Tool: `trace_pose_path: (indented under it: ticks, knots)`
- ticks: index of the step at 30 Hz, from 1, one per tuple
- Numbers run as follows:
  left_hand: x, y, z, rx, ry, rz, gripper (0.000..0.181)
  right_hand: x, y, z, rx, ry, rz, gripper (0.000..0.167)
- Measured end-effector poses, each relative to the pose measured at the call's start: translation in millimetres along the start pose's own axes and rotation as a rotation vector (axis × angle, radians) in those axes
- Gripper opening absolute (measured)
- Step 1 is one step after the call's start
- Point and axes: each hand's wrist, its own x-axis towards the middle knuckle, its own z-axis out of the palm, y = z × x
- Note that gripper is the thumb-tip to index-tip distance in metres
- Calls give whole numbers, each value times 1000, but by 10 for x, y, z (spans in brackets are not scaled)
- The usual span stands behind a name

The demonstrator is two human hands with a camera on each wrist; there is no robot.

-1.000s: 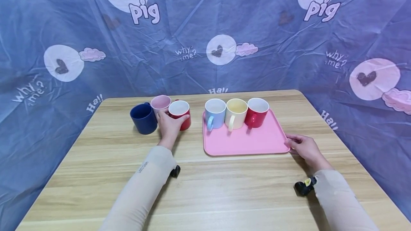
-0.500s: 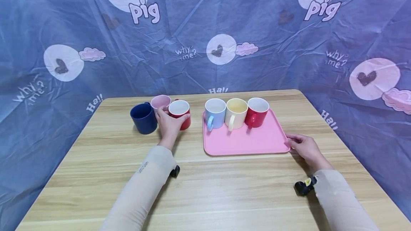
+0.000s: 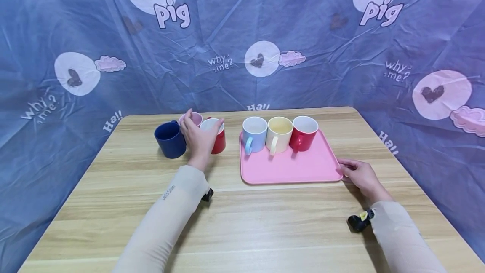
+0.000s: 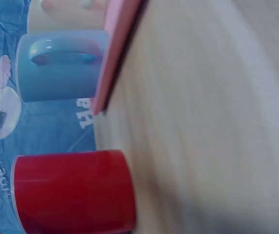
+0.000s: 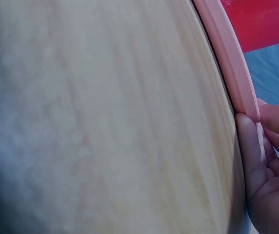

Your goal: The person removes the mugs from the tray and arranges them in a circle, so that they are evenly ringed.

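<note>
The left hand (image 3: 200,140) is at the left red mug (image 3: 219,141), its thumb in front of the white rim and its other fingers (image 3: 187,120) raised before the pink mug (image 3: 196,118). These fingers are spread and released, they grasp nothing; whether the thumb touches the rim, I cannot tell. The left red mug stands upright on the wooden surface (image 3: 265,226), to the left of the pink tray (image 3: 288,172) and apart from it. The pink mug is just behind it on the left, partly hidden by the hand, and the dark blue mug (image 3: 170,141) is at the left end of this group of 3, with its handle to the back.

The right hand (image 3: 360,176) pinches the near right corner of the pink tray; in the right wrist view the thumb and the fingers are at the 2 sides of its rim. The tray lies flat on the surface. Along its far side stand 3 upright mugs in a row, close together: the light blue mug (image 3: 258,136), the cream mug (image 3: 283,140) and the right red mug (image 3: 308,136). Their 3 handles point towards the person.

Both arms wear light sleeves (image 3: 405,235). Behind the surface hangs a blue printed cloth (image 3: 212,92).
</note>
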Motion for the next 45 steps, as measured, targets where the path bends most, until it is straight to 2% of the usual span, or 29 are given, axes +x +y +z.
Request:
trace_pose_path:
  ticks: [3, 7, 9, 12, 17, 25, 29, 37, 45]
  knots:
    - [7, 86, -2, 18, 1, 9, 103, -2, -5, 2, 3, -3, 1, 47]
    - [-32, 186, 28, -65, -11, 36, 101, -1, -9, 5, 8, -9, 6, 47]
    - [-69, 218, 53, -121, -29, 68, 100, -1, -10, 7, 14, -9, 10, 48]
    - [-137, 239, 95, -154, -53, 124, 99, -2, -11, 10, 23, -11, 10, 49]
    - [-270, 235, 167, -196, -121, 207, 100, 2, 0, 12, 31, -14, 15, 49]
    - [-440, 201, 249, -223, -251, 230, 97, 0, 6, 16, 20, -5, 12, 49]
    - [-497, 167, 273, -189, -313, 213, 90, 7, 13, 11, 9, 1, 7, 48]
    - [-610, 82, 330, -112, -462, 124, 82, 14, 14, 8, -8, 5, 7, 47]
    - [-663, 53, 385, -108, -599, -23, 77, 14, 12, 13, 7, 4, 9, 47]
